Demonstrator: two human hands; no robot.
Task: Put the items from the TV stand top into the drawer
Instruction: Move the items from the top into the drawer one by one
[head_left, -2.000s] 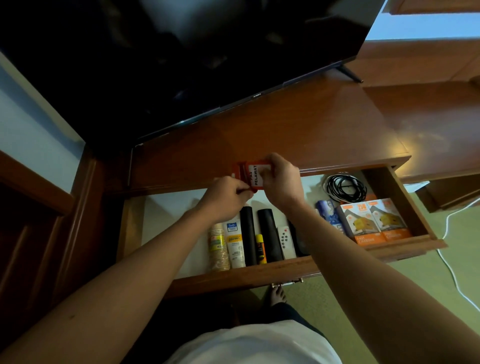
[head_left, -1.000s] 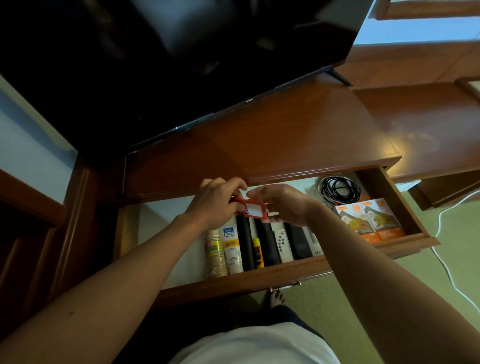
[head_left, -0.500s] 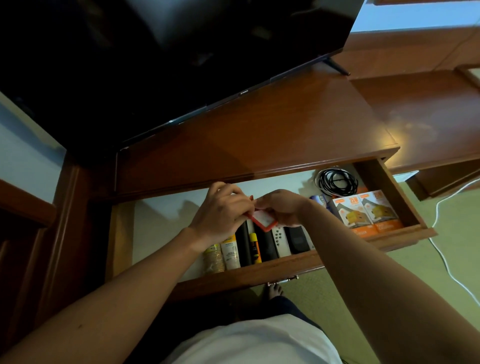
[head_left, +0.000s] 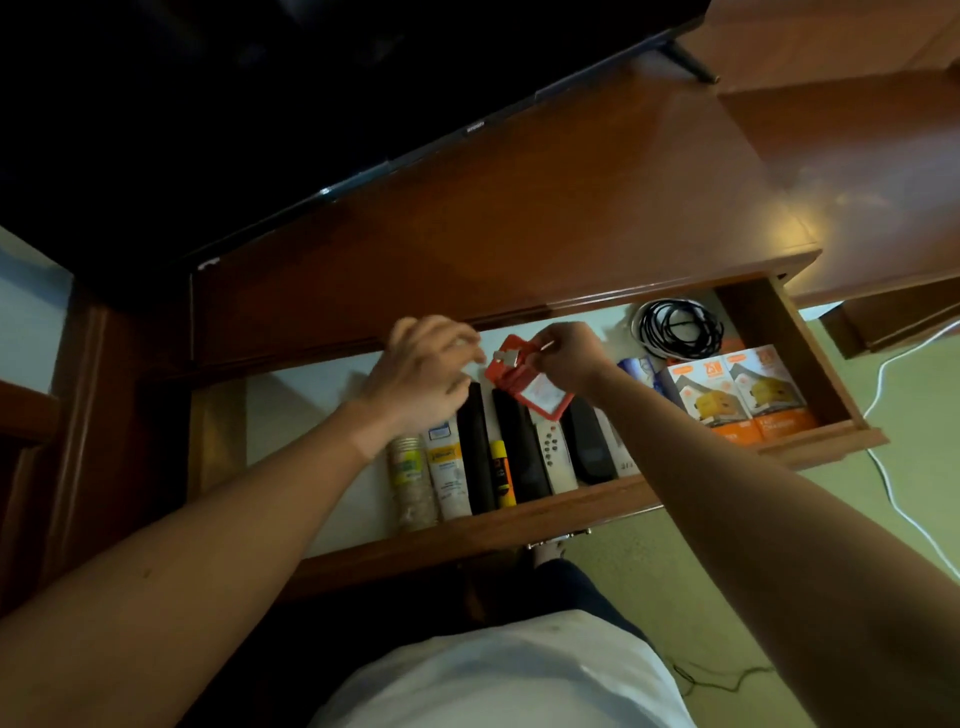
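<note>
A red card holder (head_left: 530, 387) with a white label hangs over the open wooden drawer (head_left: 519, 525). My right hand (head_left: 569, 356) pinches its top edge near a small metal clip. Just to the left, my left hand (head_left: 426, 371) hovers blurred, fingers loosely curled, apart from the holder. Inside the drawer lie a jar (head_left: 410, 483), a white tube (head_left: 447, 480), black remotes (head_left: 478, 457), a yellow stick (head_left: 503, 480), a white remote (head_left: 556, 457), orange boxes (head_left: 737, 400) and a coiled black cable (head_left: 675, 327). The brown TV stand top (head_left: 519, 208) is bare.
A dark TV (head_left: 260, 104) stands on the stand's back, its foot (head_left: 691, 62) at the right. A white cable (head_left: 893, 467) runs over the green floor at the right. The drawer's left part (head_left: 291, 415) holds nothing.
The red card holder came down from the stand's edge into the drawer, then rose a little. My left hand has let go of it; only my right hand holds it now.
</note>
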